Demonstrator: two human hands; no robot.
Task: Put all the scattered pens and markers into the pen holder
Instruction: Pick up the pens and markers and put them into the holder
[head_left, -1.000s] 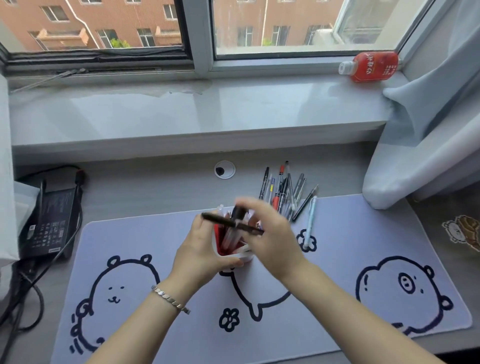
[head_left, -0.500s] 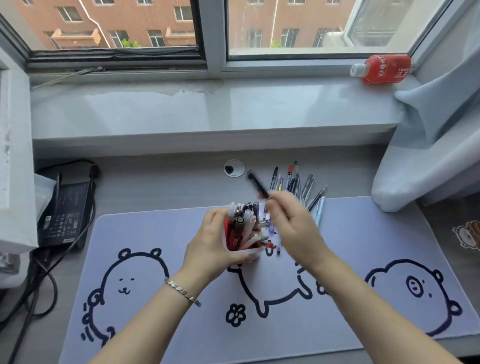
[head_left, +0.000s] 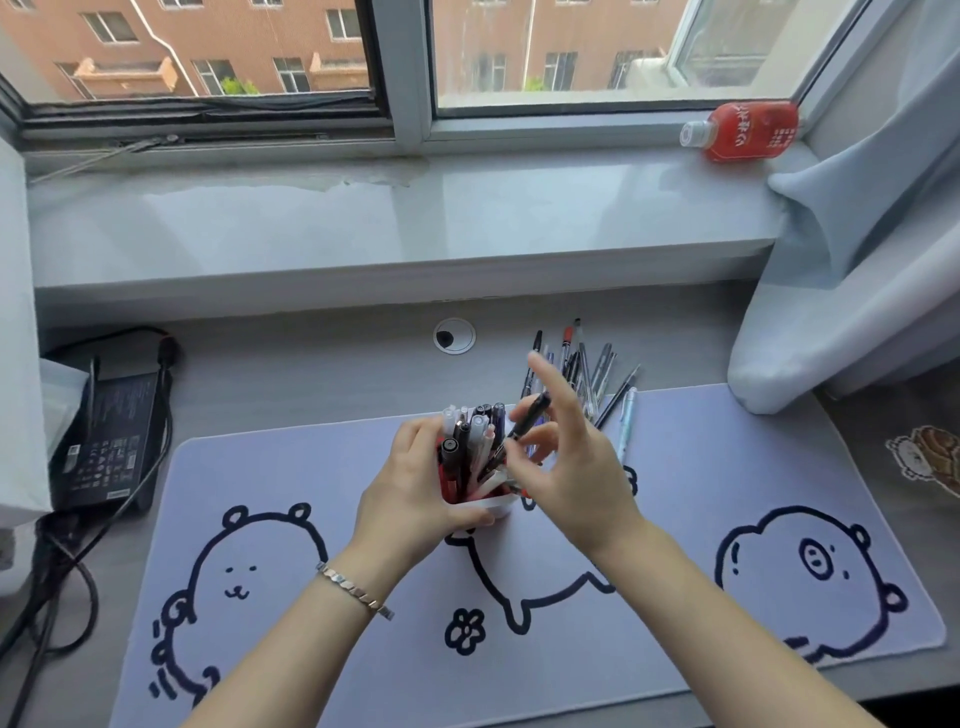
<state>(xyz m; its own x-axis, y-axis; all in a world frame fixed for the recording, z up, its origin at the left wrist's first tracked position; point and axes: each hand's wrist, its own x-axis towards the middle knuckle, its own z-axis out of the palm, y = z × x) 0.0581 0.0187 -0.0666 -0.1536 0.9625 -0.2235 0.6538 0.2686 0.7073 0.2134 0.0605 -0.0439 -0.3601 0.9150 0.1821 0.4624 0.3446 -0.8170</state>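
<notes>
We take the pen holder as our landmark, standing near the middle of the lilac desk mat with its bear drawings. The mat is the largest thing we work on; behind the holder lies the bare desk strip with a round cable grommet, and far behind and to its right a red bottle lies on the sill, its label printed in characters we cannot read at this size. To the holder's far left sits a black power adapter with small print, also illegible.

Our left hand is wrapped around the holder's side, closed on it to steady it. The holder is already crowded with upright pens, so we judge it top-heavy and easy to tip; holding it low on its wall looks wise.

Just behind and right of the holder lies the loose pile of pens, straddling the mat's far edge. These look light, stiff and smooth, likely to roll; we would pinch each at mid-barrel.

Our right hand, just right of the holder, pinches a black pen between thumb and fingers, its lower end angled into the holder's mouth.
</notes>
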